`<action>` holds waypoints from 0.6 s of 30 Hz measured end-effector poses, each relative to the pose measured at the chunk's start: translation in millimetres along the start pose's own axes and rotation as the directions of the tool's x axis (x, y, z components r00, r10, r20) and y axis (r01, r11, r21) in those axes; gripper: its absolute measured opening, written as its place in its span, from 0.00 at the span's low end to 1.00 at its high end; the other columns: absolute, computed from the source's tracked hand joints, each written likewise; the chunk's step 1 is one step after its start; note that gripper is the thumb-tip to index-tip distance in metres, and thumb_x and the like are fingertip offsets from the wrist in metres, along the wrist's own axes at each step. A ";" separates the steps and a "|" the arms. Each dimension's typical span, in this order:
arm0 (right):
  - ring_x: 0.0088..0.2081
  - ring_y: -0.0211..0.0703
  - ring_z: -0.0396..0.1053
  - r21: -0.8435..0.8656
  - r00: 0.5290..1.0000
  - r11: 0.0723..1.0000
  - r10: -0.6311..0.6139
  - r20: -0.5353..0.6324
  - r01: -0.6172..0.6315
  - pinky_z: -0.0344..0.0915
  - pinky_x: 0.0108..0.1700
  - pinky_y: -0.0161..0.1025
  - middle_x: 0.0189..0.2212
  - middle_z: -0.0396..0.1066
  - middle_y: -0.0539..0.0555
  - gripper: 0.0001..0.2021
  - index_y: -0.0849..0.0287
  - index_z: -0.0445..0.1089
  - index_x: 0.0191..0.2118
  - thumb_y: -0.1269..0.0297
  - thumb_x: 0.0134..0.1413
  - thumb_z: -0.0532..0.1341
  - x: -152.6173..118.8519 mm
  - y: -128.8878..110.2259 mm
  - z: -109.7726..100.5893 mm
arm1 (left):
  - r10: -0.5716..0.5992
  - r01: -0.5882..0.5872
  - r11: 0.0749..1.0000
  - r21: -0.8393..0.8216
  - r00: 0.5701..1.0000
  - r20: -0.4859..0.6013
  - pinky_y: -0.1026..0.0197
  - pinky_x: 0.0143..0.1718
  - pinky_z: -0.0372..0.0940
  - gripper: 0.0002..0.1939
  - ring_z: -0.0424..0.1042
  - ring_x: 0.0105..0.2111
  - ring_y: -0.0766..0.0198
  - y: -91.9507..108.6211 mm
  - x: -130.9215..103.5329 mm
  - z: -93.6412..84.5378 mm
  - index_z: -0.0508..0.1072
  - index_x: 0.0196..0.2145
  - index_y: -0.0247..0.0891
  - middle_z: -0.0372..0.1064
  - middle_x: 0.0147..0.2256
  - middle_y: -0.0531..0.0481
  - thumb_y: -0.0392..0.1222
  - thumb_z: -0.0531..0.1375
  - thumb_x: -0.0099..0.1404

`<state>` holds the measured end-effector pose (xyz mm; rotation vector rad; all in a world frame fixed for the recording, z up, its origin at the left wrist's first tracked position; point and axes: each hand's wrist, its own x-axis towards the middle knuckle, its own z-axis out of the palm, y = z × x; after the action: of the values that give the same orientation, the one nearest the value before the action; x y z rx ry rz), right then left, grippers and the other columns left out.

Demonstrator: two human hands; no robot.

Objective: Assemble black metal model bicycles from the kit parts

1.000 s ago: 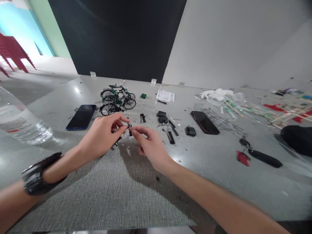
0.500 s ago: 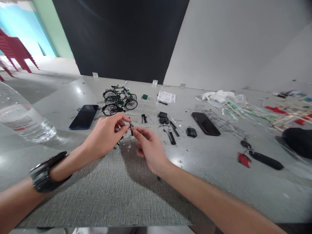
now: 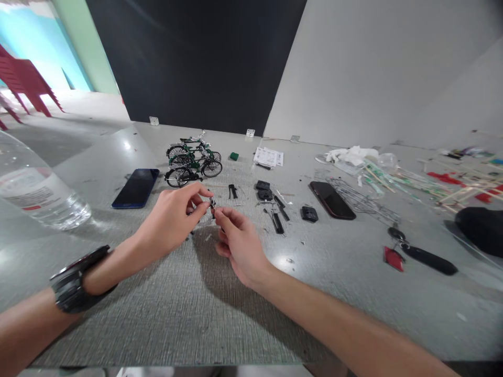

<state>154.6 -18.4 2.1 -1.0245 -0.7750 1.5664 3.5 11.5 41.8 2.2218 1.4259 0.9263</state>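
Above the table, my left hand [image 3: 176,212] and my right hand [image 3: 241,238] meet at a small dark and silvery part [image 3: 212,204]. Both pinch it between thumb and forefinger; its exact kind is too small to make out. Just beyond my left hand stand several miniature model bicycles [image 3: 192,162], green and black with spoked wheels. Small black pieces [image 3: 233,191] lie past my fingertips. To the right of them are more black parts [image 3: 264,190] and thin black strips [image 3: 278,222]. Some dark bits beneath my left hand are partly hidden by its fingers.
A water bottle [image 3: 43,188] and a blue phone [image 3: 135,188] are on the left. Rightward lie a black block [image 3: 309,213], another phone [image 3: 332,200], wire frames [image 3: 369,204] and keys [image 3: 420,254]. Behind are a green block [image 3: 234,156] and a printed sheet [image 3: 268,156].
Both hands stay nearly in place around the small part. It has turned a little between the fingers, and my right hand's lower fingers have shifted slightly left.
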 end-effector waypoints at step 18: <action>0.22 0.27 0.57 0.207 0.997 0.976 0.071 -0.015 -0.066 0.58 0.22 0.30 0.24 0.61 0.40 0.23 0.57 0.66 0.34 0.56 0.37 0.78 -10.1 5.5 8.6 | -0.024 0.024 1.000 0.000 1.000 -0.004 0.60 0.33 0.64 0.07 0.74 0.31 0.60 1.1 0.0 0.7 0.75 0.43 0.39 0.76 0.30 0.52 0.38 0.59 0.69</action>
<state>145.2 -29.2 3.1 -0.9227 -0.5533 1.6533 4.7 11.0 41.9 2.1994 1.4512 0.9232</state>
